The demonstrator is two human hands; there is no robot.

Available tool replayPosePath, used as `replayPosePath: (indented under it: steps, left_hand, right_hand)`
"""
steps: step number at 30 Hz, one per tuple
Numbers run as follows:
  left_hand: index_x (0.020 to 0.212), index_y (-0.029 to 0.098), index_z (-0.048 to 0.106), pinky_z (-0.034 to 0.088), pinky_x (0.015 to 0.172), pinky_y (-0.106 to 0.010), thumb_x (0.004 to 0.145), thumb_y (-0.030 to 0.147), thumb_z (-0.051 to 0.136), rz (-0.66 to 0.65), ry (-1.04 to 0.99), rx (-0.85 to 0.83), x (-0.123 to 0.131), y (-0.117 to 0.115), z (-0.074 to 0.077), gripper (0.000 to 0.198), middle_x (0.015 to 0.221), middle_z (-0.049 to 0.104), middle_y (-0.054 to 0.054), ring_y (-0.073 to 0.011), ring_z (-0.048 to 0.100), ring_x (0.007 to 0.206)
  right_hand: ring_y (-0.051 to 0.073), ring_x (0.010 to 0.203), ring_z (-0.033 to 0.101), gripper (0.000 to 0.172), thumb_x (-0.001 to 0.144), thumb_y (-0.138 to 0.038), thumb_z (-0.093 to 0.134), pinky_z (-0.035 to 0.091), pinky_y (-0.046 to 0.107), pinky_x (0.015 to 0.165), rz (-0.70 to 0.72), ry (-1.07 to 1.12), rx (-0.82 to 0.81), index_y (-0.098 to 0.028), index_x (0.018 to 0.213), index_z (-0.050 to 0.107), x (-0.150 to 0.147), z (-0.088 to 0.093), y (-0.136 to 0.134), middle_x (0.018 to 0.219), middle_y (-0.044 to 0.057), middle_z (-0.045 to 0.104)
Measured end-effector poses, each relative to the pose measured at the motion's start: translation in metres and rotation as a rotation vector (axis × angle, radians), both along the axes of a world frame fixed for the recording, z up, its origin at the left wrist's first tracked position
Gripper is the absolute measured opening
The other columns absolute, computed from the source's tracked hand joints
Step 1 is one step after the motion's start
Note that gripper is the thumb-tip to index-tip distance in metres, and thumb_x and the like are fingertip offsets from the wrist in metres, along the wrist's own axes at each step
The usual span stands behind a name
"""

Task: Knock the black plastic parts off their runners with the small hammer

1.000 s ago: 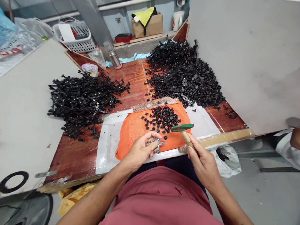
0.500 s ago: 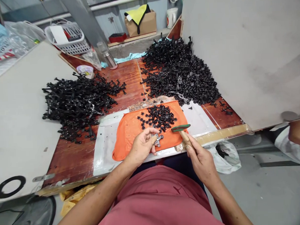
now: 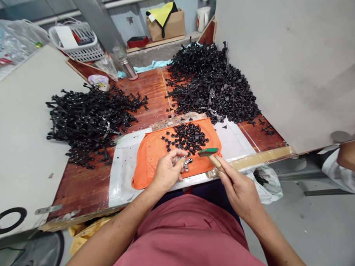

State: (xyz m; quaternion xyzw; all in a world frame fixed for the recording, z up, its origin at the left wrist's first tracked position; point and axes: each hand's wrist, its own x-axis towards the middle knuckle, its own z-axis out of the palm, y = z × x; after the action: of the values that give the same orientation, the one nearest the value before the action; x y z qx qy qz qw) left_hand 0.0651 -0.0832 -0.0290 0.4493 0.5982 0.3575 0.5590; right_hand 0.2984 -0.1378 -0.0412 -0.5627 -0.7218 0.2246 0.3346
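Near the front of an orange cloth (image 3: 146,165), my left hand (image 3: 168,168) pinches a small grey metal bracket with several arms (image 3: 187,163) between thumb and fingers. My right hand (image 3: 237,185) is wrapped round the wooden handle of a hammer (image 3: 216,162). Its green head (image 3: 207,151) hangs just right of the bracket, apart from it. Behind the hands, a small heap of black studs with round flat heads (image 3: 192,136) lies on the cloth. The fingers of my left hand partly cover the bracket.
A big pile of black parts (image 3: 92,116) stands at left, another (image 3: 213,85) at back right. A steel flask (image 3: 128,66), a white basket (image 3: 87,50) and a mug (image 3: 202,19) stand behind. Grey panels (image 3: 294,67) flank the table. Someone's arm (image 3: 350,154) shows at far right.
The hammer head has shifted left, closer to the bracket, and tilted a little. My left hand keeps its hold on the bracket. The whole view has drifted slightly.
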Motion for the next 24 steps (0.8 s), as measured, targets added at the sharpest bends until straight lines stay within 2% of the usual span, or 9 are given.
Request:
replayPosePath:
  steps: [3, 5, 8, 10, 12, 14, 17, 21, 24]
  left_hand:
    - [0.104, 0.017, 0.062, 0.035, 0.030, -0.014, 0.080, 0.044, 0.068, -0.008, -0.001, 0.002, 0.000, 0.001, 0.000, 0.037, 0.055, 0.055, 0.008, -0.0064, 0.048, 0.031]
    - [0.105, 0.017, 0.062, 0.035, 0.030, -0.014, 0.082, 0.042, 0.066, -0.016, 0.006, 0.004, -0.001, 0.001, -0.002, 0.035, 0.055, 0.054, 0.008, -0.0063, 0.047, 0.031]
    - [0.107, 0.017, 0.062, 0.034, 0.028, -0.014, 0.086, 0.038, 0.062, -0.038, 0.067, 0.020, -0.003, 0.001, -0.002, 0.029, 0.056, 0.055, 0.008, -0.0055, 0.043, 0.030]
    - [0.107, 0.018, 0.062, 0.034, 0.028, -0.014, 0.088, 0.035, 0.059, -0.048, 0.104, 0.030, -0.003, 0.000, -0.002, 0.026, 0.057, 0.055, 0.007, -0.0052, 0.042, 0.030]
    - [0.108, 0.018, 0.062, 0.035, 0.028, -0.014, 0.089, 0.032, 0.056, -0.054, 0.116, 0.032, -0.004, 0.000, -0.002, 0.025, 0.057, 0.054, 0.007, -0.0053, 0.040, 0.031]
    - [0.109, 0.019, 0.062, 0.035, 0.028, -0.014, 0.090, 0.032, 0.055, -0.063, 0.119, 0.033, -0.004, 0.000, -0.003, 0.024, 0.057, 0.054, 0.007, -0.0057, 0.040, 0.032]
    - [0.109, 0.019, 0.062, 0.035, 0.028, -0.015, 0.091, 0.032, 0.055, -0.073, 0.145, 0.045, -0.005, 0.000, -0.005, 0.023, 0.057, 0.055, 0.007, -0.0068, 0.042, 0.034]
    - [0.109, 0.020, 0.062, 0.035, 0.028, -0.015, 0.091, 0.034, 0.055, -0.082, 0.163, 0.049, -0.005, 0.000, -0.005, 0.023, 0.056, 0.054, 0.007, -0.0068, 0.041, 0.033]
    - [0.108, 0.019, 0.063, 0.033, 0.029, -0.013, 0.091, 0.032, 0.056, -0.085, 0.157, 0.058, -0.005, 0.001, -0.004, 0.023, 0.056, 0.054, 0.007, -0.0060, 0.041, 0.033]
  right_hand:
    - [0.019, 0.105, 0.074, 0.053, 0.104, -0.022, 0.048, 0.056, 0.029, 0.088, 0.055, -0.041, 0.111, -0.027, 0.157, 0.043, -0.004, 0.017, -0.001, 0.131, 0.008, 0.071]
    - [0.020, 0.098, 0.075, 0.054, 0.104, -0.021, 0.049, 0.057, 0.029, 0.085, 0.080, -0.083, 0.157, -0.026, 0.157, 0.042, -0.009, 0.022, 0.001, 0.127, 0.009, 0.073]
    - [0.020, 0.088, 0.077, 0.051, 0.105, -0.022, 0.046, 0.059, 0.028, 0.076, 0.119, -0.202, 0.135, -0.025, 0.156, 0.045, -0.015, 0.017, 0.004, 0.115, 0.008, 0.077]
    - [0.020, 0.091, 0.076, 0.053, 0.105, -0.021, 0.046, 0.059, 0.028, 0.077, 0.119, -0.209, 0.139, -0.025, 0.157, 0.041, -0.017, 0.012, 0.004, 0.117, 0.009, 0.076]
    - [0.020, 0.096, 0.075, 0.058, 0.104, -0.019, 0.048, 0.058, 0.028, 0.082, 0.074, -0.151, 0.212, -0.025, 0.160, 0.035, -0.017, 0.009, 0.003, 0.121, 0.010, 0.075]
    - [0.019, 0.088, 0.076, 0.058, 0.104, -0.019, 0.049, 0.058, 0.027, 0.077, 0.054, -0.166, 0.259, -0.026, 0.160, 0.036, -0.017, 0.008, 0.002, 0.112, 0.009, 0.077]
    - [0.019, 0.079, 0.076, 0.052, 0.105, -0.021, 0.047, 0.057, 0.026, 0.066, 0.106, -0.295, 0.177, -0.025, 0.156, 0.043, -0.016, 0.009, 0.002, 0.101, 0.007, 0.078]
    - [0.020, 0.091, 0.076, 0.056, 0.105, -0.022, 0.047, 0.059, 0.028, 0.077, 0.078, -0.226, 0.173, -0.025, 0.160, 0.035, -0.014, 0.009, 0.003, 0.115, 0.009, 0.077]
    - [0.021, 0.088, 0.077, 0.053, 0.105, -0.022, 0.044, 0.060, 0.029, 0.073, 0.100, -0.274, 0.125, -0.026, 0.158, 0.040, -0.016, 0.008, 0.002, 0.112, 0.009, 0.077]
